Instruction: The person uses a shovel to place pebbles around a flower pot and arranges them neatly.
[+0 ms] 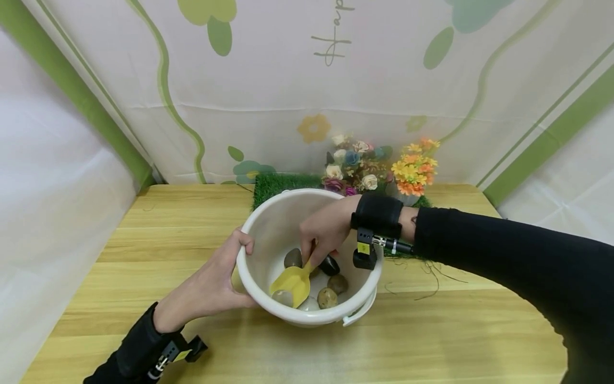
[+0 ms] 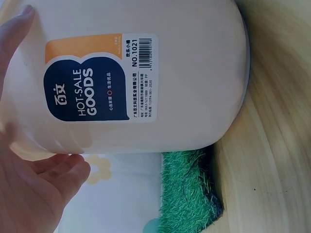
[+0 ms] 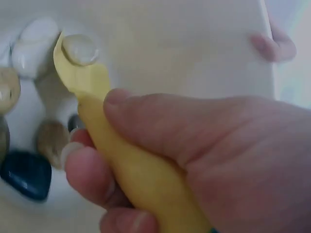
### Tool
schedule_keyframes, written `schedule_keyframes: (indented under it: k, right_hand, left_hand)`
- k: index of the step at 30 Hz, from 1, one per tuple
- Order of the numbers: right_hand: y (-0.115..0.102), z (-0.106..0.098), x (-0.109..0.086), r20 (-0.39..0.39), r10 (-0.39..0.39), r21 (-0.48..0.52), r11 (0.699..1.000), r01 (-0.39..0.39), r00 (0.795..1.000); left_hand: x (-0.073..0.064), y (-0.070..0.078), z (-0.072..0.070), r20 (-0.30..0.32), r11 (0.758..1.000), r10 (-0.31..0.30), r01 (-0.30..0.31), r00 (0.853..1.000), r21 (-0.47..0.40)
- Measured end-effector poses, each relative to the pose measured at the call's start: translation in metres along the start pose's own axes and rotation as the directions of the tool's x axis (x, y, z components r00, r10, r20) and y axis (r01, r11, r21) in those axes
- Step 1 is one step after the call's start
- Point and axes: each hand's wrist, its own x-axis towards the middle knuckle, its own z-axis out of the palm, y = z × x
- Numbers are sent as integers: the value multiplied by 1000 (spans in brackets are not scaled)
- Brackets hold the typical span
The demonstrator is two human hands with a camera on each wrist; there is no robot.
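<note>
A white plastic bucket [image 1: 275, 229] stands tilted toward me on the wooden table. My left hand [image 1: 216, 280] holds its left side, with fingers hooked over the rim. In the left wrist view, a label [image 2: 102, 80] shows on the bucket's outer wall. Inside the bucket, my right hand [image 1: 328, 229] grips the handle of a yellow toy shovel [image 3: 136, 170]. A pale, glossy stone [image 3: 80, 50] lies on its blade. Around the shovel are a grey stone [image 1: 293, 258], a black stone [image 1: 329, 265], a brown stone [image 1: 338, 284], a speckled tan stone [image 1: 327, 298] and a white stone [image 1: 309, 304].
Behind the bucket lies a green artificial grass mat [image 1: 283, 186]. Mixed artificial flowers [image 1: 352, 162] and an orange-yellow bunch [image 1: 416, 168] stand at the back. The bucket's handle [image 1: 360, 312] hangs at its front right. A printed curtain [image 1: 268, 80] closes off the far side.
</note>
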Motion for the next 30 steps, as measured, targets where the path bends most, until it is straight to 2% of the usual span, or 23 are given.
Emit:
schedule_keyframes:
  k: [2,6,9,14,18,24,27,30]
  right_hand:
    - [1,1,3,10,-18,23,1000,18,1000]
    - [25,5,10,41,-16,60,998,14,999]
    - [55,12,18,61,-45,86,995,40,997]
    - [65,13,19,73,-92,135,988,81,993]
    - [65,13,16,67,-106,151,984,95,992]
    - [57,8,7,31,-76,131,989,72,997]
    - [49,5,0,11,-77,111,991,75,997]
    - [31,0,-10,-15,-100,85,991,101,995]
  left_hand:
    - [1,0,0,-1,1000,-3,3,1000,-2]
    - [2,1,1,-6,1000,6,-6,1000,-10]
    - [2,1,1,-13,1000,20,-20,1000,-17]
    - [1,1,2,-11,1000,9,-10,1000,-25]
    - [0,2,1,3,1000,-17,17,1000,-20]
    - [0,2,0,9,1000,-24,25,1000,-16]
    - [0,2,0,10,1000,-23,23,1000,-13]
    - [0,1,0,10,1000,-17,17,1000,-14]
